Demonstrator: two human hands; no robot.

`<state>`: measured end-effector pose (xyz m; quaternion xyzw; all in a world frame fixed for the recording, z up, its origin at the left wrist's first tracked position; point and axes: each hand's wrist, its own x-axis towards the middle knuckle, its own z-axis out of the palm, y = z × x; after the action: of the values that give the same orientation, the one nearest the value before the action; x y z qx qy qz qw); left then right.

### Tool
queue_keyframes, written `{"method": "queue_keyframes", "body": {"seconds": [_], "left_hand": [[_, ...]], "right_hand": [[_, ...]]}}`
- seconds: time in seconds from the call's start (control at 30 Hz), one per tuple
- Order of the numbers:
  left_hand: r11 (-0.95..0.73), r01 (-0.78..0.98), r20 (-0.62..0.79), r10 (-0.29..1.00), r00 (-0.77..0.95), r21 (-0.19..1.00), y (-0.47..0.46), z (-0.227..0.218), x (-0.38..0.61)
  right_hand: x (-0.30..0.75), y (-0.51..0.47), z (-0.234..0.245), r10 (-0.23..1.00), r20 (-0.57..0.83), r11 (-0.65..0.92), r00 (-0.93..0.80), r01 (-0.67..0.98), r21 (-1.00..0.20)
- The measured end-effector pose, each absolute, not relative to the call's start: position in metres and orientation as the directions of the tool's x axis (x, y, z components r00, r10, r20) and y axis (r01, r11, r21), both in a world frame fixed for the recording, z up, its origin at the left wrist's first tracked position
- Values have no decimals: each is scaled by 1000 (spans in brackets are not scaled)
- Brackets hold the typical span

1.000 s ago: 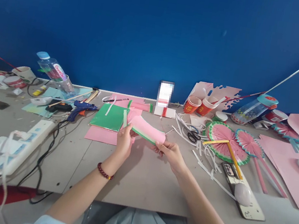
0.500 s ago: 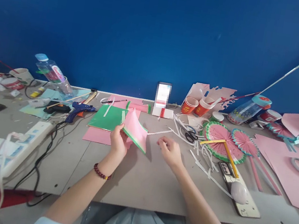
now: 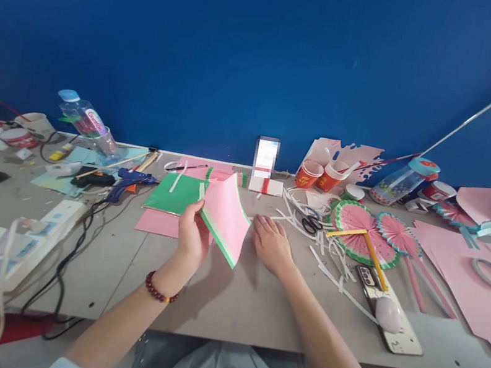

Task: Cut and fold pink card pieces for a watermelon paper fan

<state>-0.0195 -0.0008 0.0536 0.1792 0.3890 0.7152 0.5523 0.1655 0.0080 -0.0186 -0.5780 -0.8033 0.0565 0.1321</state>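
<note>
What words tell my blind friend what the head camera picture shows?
The left hand holds up a green-edged pink paper sheet over a grey table; the right hand rests flat beside it. Round pink-and-green paper fans lie further right.

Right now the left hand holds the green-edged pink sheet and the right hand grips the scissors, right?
No. In the head view the right hand rests empty on the table; the scissors lie apart. The left hand holds the sheet.

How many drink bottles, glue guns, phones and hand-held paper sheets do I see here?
Drink bottles: 2
Glue gun: 1
Phone: 1
Pink sheet in left hand: 1
Total: 5
</note>
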Motion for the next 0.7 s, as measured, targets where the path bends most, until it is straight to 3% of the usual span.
{"method": "queue_keyframes", "body": {"seconds": [0.2, 0.4, 0.47, 0.57, 0.63, 0.7], "left_hand": [[-5, -636, -199, 948, -249, 772, 6, 55, -32], [369, -535, -355, 925, 135, 760, 10, 54, -28], [423, -463, -339, 905, 257, 779, 11, 53, -26], [352, -377, -248, 922, 298, 856, 16, 48, -25], [291, -336, -196, 937, 289, 896, 22, 42, -27], [239, -317, -165, 956, 241, 918, 28, 33, -30]], "right_hand": [[181, 14, -19, 990, 140, -7, 27, 989, -145], [192, 18, -14, 995, 96, -20, 39, 980, -196], [192, 16, -6, 990, 142, 46, -1, 948, -316], [192, 13, 12, 992, 114, 119, -53, 698, -707], [193, 12, 25, 996, -65, -38, -54, 397, -917], [196, 13, 32, 974, -181, -163, -139, 125, -979]]}}
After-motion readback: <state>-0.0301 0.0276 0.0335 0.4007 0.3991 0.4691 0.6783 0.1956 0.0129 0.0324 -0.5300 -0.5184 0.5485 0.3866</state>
